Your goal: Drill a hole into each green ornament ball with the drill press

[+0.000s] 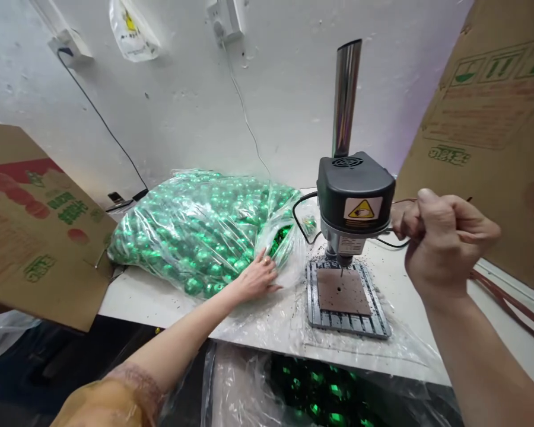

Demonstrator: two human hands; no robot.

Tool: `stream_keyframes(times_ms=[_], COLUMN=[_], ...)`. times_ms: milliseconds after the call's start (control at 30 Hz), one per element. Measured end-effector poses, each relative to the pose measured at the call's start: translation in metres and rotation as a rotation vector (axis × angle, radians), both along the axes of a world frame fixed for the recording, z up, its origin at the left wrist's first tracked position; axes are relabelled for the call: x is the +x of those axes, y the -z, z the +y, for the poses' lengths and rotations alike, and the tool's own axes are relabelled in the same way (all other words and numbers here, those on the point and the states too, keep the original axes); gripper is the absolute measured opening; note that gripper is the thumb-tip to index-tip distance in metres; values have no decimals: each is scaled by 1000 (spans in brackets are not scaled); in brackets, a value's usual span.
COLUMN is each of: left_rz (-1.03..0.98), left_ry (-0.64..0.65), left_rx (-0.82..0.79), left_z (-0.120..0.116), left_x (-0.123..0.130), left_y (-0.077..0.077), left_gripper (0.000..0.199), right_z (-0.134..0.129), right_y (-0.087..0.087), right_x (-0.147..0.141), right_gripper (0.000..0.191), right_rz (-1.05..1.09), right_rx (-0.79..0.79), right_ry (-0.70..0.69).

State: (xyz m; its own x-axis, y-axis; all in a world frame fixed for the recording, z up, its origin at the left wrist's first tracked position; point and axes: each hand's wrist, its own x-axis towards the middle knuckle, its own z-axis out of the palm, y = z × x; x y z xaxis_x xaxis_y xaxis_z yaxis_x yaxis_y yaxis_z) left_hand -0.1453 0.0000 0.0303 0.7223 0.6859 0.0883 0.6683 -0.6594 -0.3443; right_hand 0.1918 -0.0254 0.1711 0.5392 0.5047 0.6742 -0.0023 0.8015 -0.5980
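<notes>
My left hand (258,277) lies at the mouth of a large clear plastic bag (196,231) full of shiny green faceted balls. Its fingers are spread and touch the plastic; no ball shows in them. A black and silver bench drill press (356,190) stands right of the bag. My right hand (445,243) is raised beside the machine, fingers wrapped round its feed lever, mostly hidden by the fist. The drill bit (342,273) points down over a brown square board (345,292) with a dark hole, lying on the slotted metal base (311,296).
Dark shavings litter the white table (404,320) around the base. Below the table edge, an open container lined with plastic holds more green balls (324,391). Cardboard flaps stand at left (48,237) and right (485,148). A black cable (296,216) loops beside the drill.
</notes>
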Motion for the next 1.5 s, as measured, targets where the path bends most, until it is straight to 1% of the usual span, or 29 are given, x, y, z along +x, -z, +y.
stream_keyframes(times_ms=[67, 133, 167, 233, 300, 400, 467, 533, 567, 600, 633, 700, 767, 800, 900, 967, 1033, 1167, 1233, 1300, 1367, 1400, 1500], left_rz=[4, -36, -70, -129, -140, -112, -105, -103, -101, -95, -80, -23, 38, 59, 96, 112, 101, -10, -149, -346, -513, -566, -615], left_ry=[-21, -92, -134, -223, -346, -537, -605, -646, -668, -673, -646, -498, -333, -283, -212, -146, -113, -168, -214, -277, -357, -410, -543], left_rx=[-76, -83, -61, -1, 42, 69, 87, 106, 112, 115, 109, 61, -14, -47, -102, -120, -138, -194, -200, -164, -116, -102, -135], left_z=[-11, -23, -29, -35, -33, -15, 3, 19, 25, 28, 29, 25, 17, 13, 3, -2, -4, -10, -13, -13, -8, -3, 20], left_x=[-7, -11, -12, -10, -4, 5, 9, 10, 11, 13, 15, 21, 28, 32, 38, 40, 41, 39, 36, 34, 35, 37, 48], left_y=[15, 26, 29, 29, 21, 1, -14, -24, -27, -28, -26, -17, -3, 5, 22, 27, 28, 27, 30, 33, 34, 34, 28], left_gripper=[27, 27, 29, 31, 30, 27, 29, 40, 47, 54, 57, 57, 58, 58, 55, 48, 45, 48, 52, 57, 60, 59, 58], right_z=[1, 1, 1, 0, 0, 1, 1, 0, 0, -1, -2, -4, -5, -5, -5, -5, -4, -5, -6, -8, -10, -11, -13], right_y=[1, 1, 1, 1, 2, 2, 2, 1, 1, 1, 0, 0, 0, -1, 0, 1, 2, 2, 0, -1, -1, 0, 2], right_x=[1, 2, 2, 2, 2, 1, 0, 0, 0, 0, 0, 0, -1, -1, -1, -1, -1, -1, 0, 0, 1, 1, 1], right_gripper=[49, 49, 49, 50, 50, 51, 51, 51, 51, 51, 51, 52, 52, 53, 53, 55, 55, 55, 53, 53, 54, 54, 57], right_rz=[9, 11, 12, 16, 23, 33, 33, 29, 25, 21, 18, 9, 1, -2, -14, -19, -16, -10, -14, -24, -45, -53, -68], right_rx=[-1, -6, -7, -11, -15, -18, -16, -13, -12, -11, -13, -22, -31, -33, -29, -33, -40, -40, -42, -42, -41, -41, -44], right_ry=[-17, -28, -33, -44, -55, -62, -63, -58, -52, -46, -41, -37, -36, -37, -39, -47, -60, -85, -96, -111, -121, -121, -104])
